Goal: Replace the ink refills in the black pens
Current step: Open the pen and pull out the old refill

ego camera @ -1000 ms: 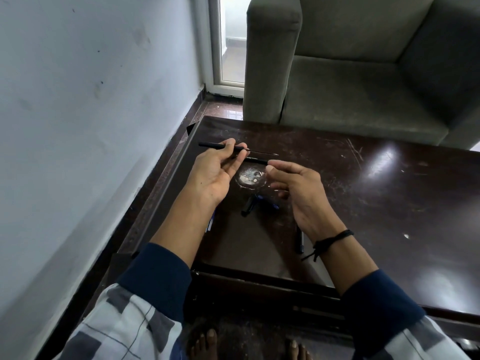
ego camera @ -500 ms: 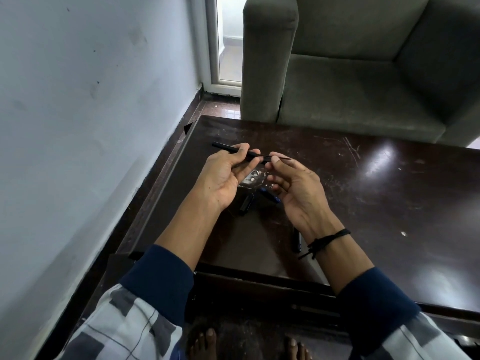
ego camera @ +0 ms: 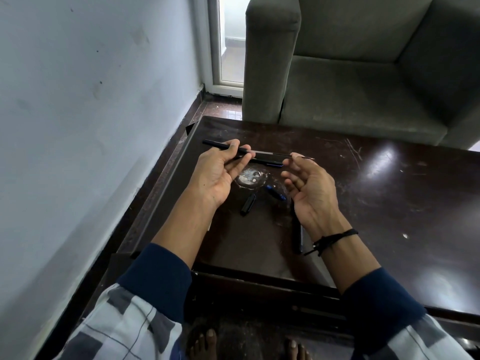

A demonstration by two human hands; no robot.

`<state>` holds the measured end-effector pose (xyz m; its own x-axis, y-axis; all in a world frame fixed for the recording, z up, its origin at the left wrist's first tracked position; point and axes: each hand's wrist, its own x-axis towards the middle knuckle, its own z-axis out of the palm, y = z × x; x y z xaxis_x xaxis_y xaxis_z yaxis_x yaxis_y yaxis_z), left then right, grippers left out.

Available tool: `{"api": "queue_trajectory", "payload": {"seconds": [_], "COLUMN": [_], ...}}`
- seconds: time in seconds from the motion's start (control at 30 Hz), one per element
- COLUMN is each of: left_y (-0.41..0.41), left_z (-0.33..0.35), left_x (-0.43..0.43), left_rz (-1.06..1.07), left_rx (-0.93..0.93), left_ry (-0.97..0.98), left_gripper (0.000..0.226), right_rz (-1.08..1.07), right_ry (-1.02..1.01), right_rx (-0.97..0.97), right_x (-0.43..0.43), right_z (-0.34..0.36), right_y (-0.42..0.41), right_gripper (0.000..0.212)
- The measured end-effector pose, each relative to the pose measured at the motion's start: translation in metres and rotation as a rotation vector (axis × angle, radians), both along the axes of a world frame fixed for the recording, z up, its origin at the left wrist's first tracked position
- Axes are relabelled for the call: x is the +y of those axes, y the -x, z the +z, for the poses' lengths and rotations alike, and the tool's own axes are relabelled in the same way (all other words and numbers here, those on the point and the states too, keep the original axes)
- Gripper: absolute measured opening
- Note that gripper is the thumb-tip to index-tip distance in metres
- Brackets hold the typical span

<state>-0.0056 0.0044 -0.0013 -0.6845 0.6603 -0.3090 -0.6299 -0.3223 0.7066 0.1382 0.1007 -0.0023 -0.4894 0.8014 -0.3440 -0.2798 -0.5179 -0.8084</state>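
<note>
1. Left hand [ego camera: 218, 175]: palm up above the counter [ego camera: 389, 203]. Its grip is closed, thumb and fingers pinching the black pen barrel [ego camera: 220, 146], which lies level and points left toward the wall.
2. Right hand [ego camera: 311, 185]: palm up. Thumb and forefinger pinch the refill [ego camera: 272, 153] near its writing end, and the other fingers are loosely curled and hold nothing.
3. Refill: a thin rod held level in the air between the two hands. One end is still inside the barrel mouth and the fine tip pokes out past the right fingers.
4. Change: half a second ago the hands were touching and little of the refill showed. Now they stand apart and a long stretch of it is bare.
5. Meaning: the refill is most likely being drawn out of the barrel and is nearly free. Fitting a fresh one would come next.
6. On the counter:
   - a dark pen with a blue end [ego camera: 268, 163] just behind the gap between the hands
   - a black cap [ego camera: 248, 203]
   - a blue piece [ego camera: 276, 192] beside the cap
   - another black pen [ego camera: 298, 235], partly hidden by the right wrist
7. Pale stain [ego camera: 250, 176]: on the counter below the held refill.
</note>
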Motion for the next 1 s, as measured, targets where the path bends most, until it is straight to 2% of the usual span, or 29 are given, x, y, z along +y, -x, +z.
{"api": "queue_trajectory", "payload": {"seconds": [0.17, 0.27, 0.43, 0.6, 0.7, 0.87, 1.0], "left_y": [0.004, 0.006, 0.006, 0.007, 0.008, 0.009, 0.010], "left_z": [0.000, 0.000, 0.000, 0.000, 0.000, 0.000, -0.001], "left_x": [-0.003, -0.003, -0.003, -0.003, -0.003, -0.004, -0.004], "left_rz": [0.010, 0.019, 0.022, 0.029, 0.031, 0.028, 0.029], "left_rx": [0.011, 0.021, 0.031, 0.037, 0.040, 0.043, 0.051], "left_ry": [-0.001, 0.009, 0.013, 0.018, 0.022, 0.021, 0.025], "left_gripper": [0.006, 0.002, 0.008, 0.006, 0.003, 0.005, 0.006], "right_rz": [-0.068, -0.111, -0.207, -0.191, -0.149, 0.047, 0.103], "right_ry": [0.038, 0.012, -0.119, -0.282, -0.415, -0.696, -0.778], "right_rx": [0.006, 0.007, 0.001, -0.062, -0.232, -0.708, -0.992], "right_x": [0.005, 0.010, 0.024, 0.034, 0.044, 0.066, 0.071], "right_z": [0.003, 0.006, 0.013, 0.015, 0.013, 0.000, -0.006], "right_y": [-0.002, -0.005, -0.010, -0.016, -0.021, -0.032, -0.036], "right_gripper": [0.014, 0.008, 0.004, 0.011, 0.009, 0.006, 0.009]}}
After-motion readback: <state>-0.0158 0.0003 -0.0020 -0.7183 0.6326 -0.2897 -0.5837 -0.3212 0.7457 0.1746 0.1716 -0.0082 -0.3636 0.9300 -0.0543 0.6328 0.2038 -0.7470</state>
